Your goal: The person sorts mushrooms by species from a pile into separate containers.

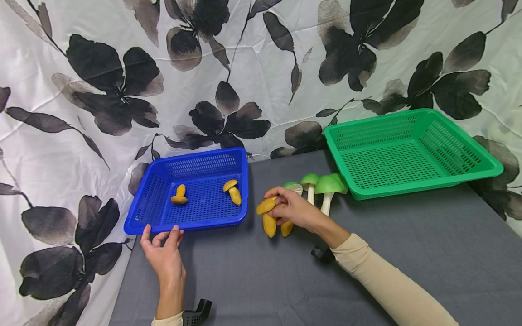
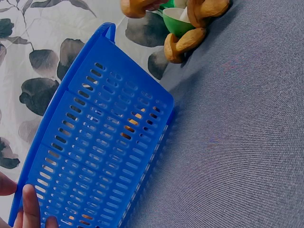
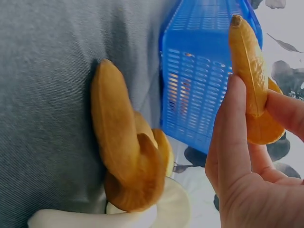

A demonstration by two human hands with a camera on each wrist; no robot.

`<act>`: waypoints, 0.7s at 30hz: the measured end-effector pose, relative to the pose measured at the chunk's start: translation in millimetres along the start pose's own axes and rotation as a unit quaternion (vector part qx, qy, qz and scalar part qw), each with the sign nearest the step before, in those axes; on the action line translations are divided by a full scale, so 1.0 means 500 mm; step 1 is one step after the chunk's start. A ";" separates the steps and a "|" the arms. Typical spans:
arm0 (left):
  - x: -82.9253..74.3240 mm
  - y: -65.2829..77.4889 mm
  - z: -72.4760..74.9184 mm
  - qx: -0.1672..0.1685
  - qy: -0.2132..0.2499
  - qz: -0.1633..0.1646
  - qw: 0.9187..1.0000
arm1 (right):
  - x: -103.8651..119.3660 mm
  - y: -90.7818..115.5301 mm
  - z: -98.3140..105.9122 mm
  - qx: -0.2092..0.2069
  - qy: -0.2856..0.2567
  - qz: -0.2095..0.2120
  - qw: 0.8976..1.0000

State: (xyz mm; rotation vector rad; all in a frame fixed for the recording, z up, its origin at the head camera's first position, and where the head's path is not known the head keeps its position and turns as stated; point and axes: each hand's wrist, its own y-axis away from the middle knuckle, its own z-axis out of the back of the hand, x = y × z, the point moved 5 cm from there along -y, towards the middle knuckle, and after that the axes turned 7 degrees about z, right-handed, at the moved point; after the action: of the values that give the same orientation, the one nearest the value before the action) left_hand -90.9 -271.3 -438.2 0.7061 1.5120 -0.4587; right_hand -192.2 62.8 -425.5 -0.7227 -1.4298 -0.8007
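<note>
My left hand (image 1: 165,256) holds the near rim of a blue plastic basket (image 1: 185,227), with fingertips also lying against its slotted outer wall in the left wrist view. Inside that basket lie two yellow mushrooms, one on the left (image 1: 179,194) and one on the right (image 1: 233,192). Just right of the basket, my right hand (image 1: 294,209) pinches a yellow mushroom (image 3: 249,66) by its stem between thumb and fingers. Below this hand, another yellow mushroom (image 3: 114,118) lies on the grey cloth, overlapping others in the right wrist view; the hand partly hides them in the head view.
Several green-capped mushrooms (image 1: 328,185) with white stems are grouped behind my right hand. A green plastic basket (image 1: 424,186) stands at the back right of the grey table (image 1: 367,280). A floral curtain (image 1: 261,68) hangs behind and along the left side.
</note>
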 end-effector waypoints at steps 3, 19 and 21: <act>0.000 0.000 0.000 0.001 0.005 0.000 1.000 | 0.008 -0.002 0.006 -0.005 -0.009 -0.002 1.000; -0.002 0.000 -0.001 0.003 0.002 -0.003 1.000 | 0.047 -0.028 0.033 -0.037 -0.065 -0.024 0.997; -0.002 0.000 -0.001 0.003 0.004 -0.003 1.000 | 0.049 -0.032 0.033 -0.039 -0.067 -0.023 0.997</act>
State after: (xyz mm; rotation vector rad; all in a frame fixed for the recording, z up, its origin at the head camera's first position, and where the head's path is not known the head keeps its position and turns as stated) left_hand -91.3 -271.0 -437.2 0.7096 1.5213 -0.4665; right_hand -215.2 66.6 -401.0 -0.8194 -1.5471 -0.8606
